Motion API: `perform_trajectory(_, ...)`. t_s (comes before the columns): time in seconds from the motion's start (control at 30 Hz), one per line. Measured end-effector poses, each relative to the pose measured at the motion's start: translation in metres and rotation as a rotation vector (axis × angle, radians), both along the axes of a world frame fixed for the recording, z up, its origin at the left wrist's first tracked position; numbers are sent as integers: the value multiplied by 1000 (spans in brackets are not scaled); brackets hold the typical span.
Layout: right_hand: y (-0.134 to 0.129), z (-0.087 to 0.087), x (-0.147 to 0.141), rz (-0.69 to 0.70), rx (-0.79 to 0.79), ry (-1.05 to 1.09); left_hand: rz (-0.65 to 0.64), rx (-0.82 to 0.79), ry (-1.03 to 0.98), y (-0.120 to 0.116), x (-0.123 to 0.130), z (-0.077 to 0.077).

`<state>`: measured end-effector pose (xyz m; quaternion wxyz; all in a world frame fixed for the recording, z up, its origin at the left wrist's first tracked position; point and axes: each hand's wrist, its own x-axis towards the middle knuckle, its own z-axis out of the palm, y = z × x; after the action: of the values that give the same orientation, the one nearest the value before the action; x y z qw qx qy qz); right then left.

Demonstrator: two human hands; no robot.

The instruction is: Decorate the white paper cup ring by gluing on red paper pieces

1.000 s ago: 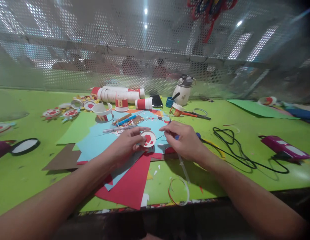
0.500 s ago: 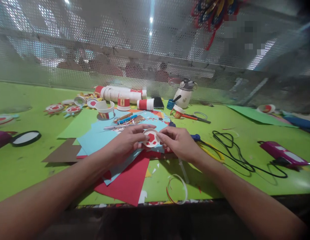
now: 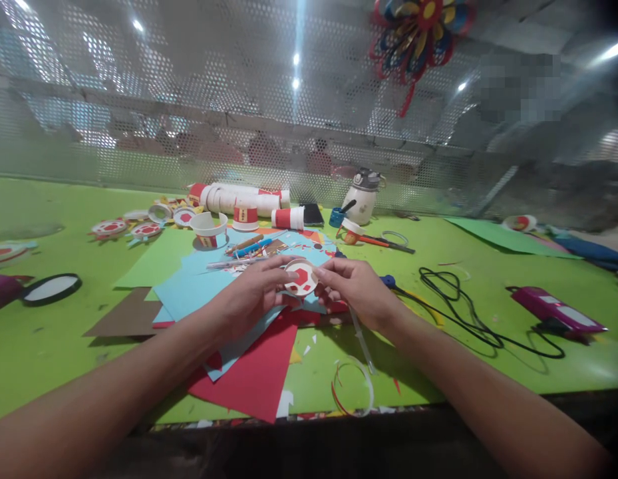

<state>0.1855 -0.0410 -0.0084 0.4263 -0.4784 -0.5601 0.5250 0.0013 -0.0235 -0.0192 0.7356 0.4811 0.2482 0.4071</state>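
Note:
A small white paper disc (image 3: 303, 278) with red shapes on its face is held between both hands above the coloured paper. My left hand (image 3: 261, 286) grips its left side, the thumb lying on the face. At its right edge, my right hand (image 3: 346, 286) pinches the rim between thumb and fingers. Beneath and around the hands lie light blue sheets (image 3: 189, 283) and a red sheet (image 3: 256, 372). Pens (image 3: 253, 247) and small paper scraps rest just beyond the left hand.
Stacked paper cups (image 3: 243, 199), a cut cup (image 3: 209, 233) and a white bottle (image 3: 361, 198) stand at the back. Decorated discs (image 3: 109, 228) lie at left. On the right are a black cable (image 3: 473, 319) and a purple tool (image 3: 555, 309).
The camera view has tilted up a little, so the table sits lower in the picture. Both hands still hold the disc, which has turned slightly.

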Motion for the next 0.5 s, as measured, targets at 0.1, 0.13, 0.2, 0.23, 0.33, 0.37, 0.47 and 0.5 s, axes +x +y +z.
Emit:
perform_trajectory(0.1, 0, 0, -1, -3, 20, -12, 0, 41, 4, -3, 2, -1)
perform_trajectory(0.13, 0, 0, -2, -1, 35, -20, 5, 50, 8, -4, 3, -2)
perform_trajectory(0.2, -2, 0, -4, 2, 47, -29, 18, 53, 21, -5, 4, -3)
perform_trajectory(0.23, -3, 0, -5, -2, 38, -31, 30, 51, 31, -5, 5, -4)
perform_trajectory(0.33, -6, 1, -7, -17, -34, -36, 74, 34, 66, -5, 5, -4)
perform_trajectory(0.37, -7, 2, -7, -20, -50, -42, 86, 27, 73, -4, 6, -4)
perform_trajectory(0.47, -8, 2, -7, -16, -55, -51, 96, 23, 95, -3, 6, -4)
perform_trajectory(0.5, -8, 2, -7, -17, -52, -52, 92, 30, 102, -3, 6, -4)
